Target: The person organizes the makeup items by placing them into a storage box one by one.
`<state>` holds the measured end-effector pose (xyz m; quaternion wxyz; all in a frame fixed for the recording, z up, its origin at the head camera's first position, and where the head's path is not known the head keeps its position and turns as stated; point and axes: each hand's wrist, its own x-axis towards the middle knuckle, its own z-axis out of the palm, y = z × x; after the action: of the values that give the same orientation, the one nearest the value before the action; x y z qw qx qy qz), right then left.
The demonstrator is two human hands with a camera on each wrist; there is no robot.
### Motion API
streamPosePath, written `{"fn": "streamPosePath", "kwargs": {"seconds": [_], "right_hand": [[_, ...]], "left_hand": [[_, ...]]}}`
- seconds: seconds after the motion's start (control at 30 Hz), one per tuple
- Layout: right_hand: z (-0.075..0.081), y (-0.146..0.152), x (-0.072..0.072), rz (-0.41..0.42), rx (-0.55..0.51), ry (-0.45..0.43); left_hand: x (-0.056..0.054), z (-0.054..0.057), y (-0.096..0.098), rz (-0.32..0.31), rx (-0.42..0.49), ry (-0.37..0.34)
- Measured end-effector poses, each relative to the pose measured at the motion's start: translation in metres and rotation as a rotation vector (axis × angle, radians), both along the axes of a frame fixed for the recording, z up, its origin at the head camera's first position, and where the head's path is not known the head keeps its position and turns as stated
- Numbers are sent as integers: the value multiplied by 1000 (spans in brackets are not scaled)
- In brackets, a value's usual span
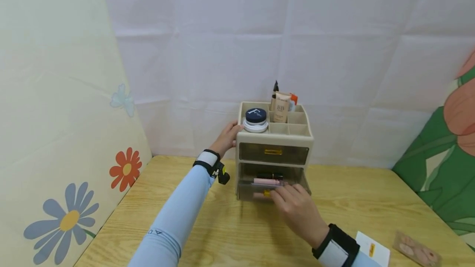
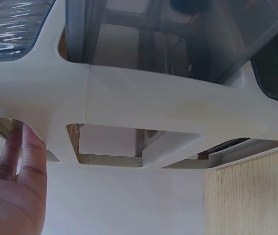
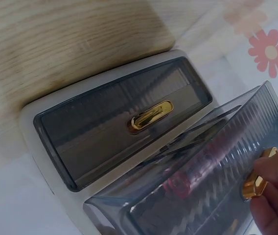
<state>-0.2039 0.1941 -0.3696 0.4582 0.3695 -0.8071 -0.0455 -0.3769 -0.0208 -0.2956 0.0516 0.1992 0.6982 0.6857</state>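
Observation:
A cream makeup organizer (image 1: 275,138) with smoky clear drawers stands on the table. My left hand (image 1: 227,138) grips its left side near the top; in the left wrist view the fingertips reach into a side cut-out. The lower of the two drawers seen from my head, the middle drawer (image 3: 202,166), is pulled out. My right hand (image 1: 297,209) pinches its gold handle (image 3: 260,180) between thumb and fingers. Inside lie a pink tube (image 1: 266,181) and a black stick (image 1: 270,175). Beneath it, the bottom drawer (image 3: 95,142) is closed, as is the top drawer (image 1: 256,153).
On the organizer's top sit a dark-lidded round jar (image 1: 256,115) on a white compact (image 1: 255,127), a BB cream tube (image 1: 281,108) and a black-tipped pen (image 1: 275,89). A white card-like item (image 1: 372,248) and a pinkish flat palette (image 1: 417,249) lie at the table's front right.

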Motion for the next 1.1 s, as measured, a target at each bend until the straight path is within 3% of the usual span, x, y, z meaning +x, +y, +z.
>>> {"fn": "streamPosePath", "kwargs": {"seconds": [0.2, 0.53, 0.8, 1.1], "right_hand": [[0, 0, -16, 31, -40, -9], [-1, 2, -42, 7, -59, -3], [0, 1, -57, -83, -53, -27], [0, 0, -66, -119, -54, -45]], "left_hand": [[0, 0, 1, 1, 5, 7], [1, 0, 1, 13, -2, 20], [2, 1, 1, 23, -15, 15], [3, 1, 1, 25, -20, 4]]}}
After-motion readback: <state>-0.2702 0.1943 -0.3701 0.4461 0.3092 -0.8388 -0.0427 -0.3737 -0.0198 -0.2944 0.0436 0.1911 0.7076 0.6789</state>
